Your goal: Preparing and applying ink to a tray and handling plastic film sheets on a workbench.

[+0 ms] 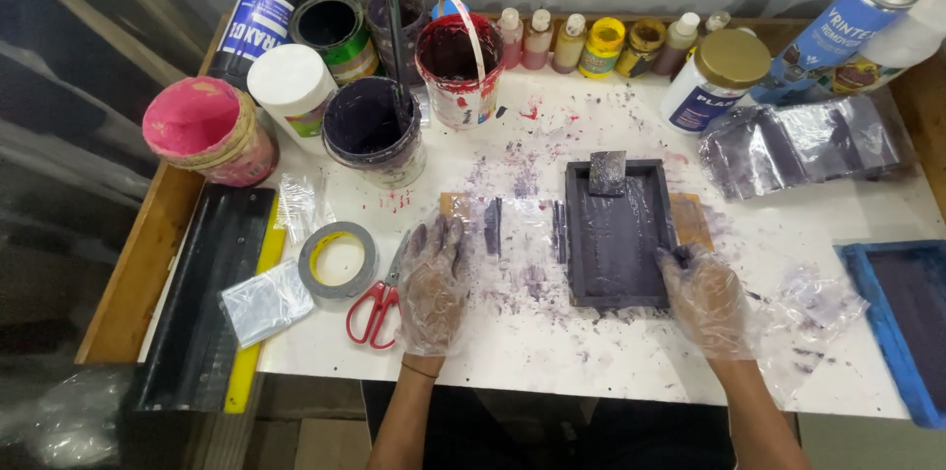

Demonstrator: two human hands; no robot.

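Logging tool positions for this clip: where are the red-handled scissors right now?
In the head view, the red-handled scissors lie on the white table, left of centre, between the grey tape roll and the gloved left hand.

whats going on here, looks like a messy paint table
A person in clear plastic gloves works at a white, purple-stained table. The right hand touches the lower right corner of a small dark rectangular framed screen, which has a dark square pad resting on its top edge. The left hand lies flat on the table beside red-handled scissors. Open tubs of purple and red ink stand behind.
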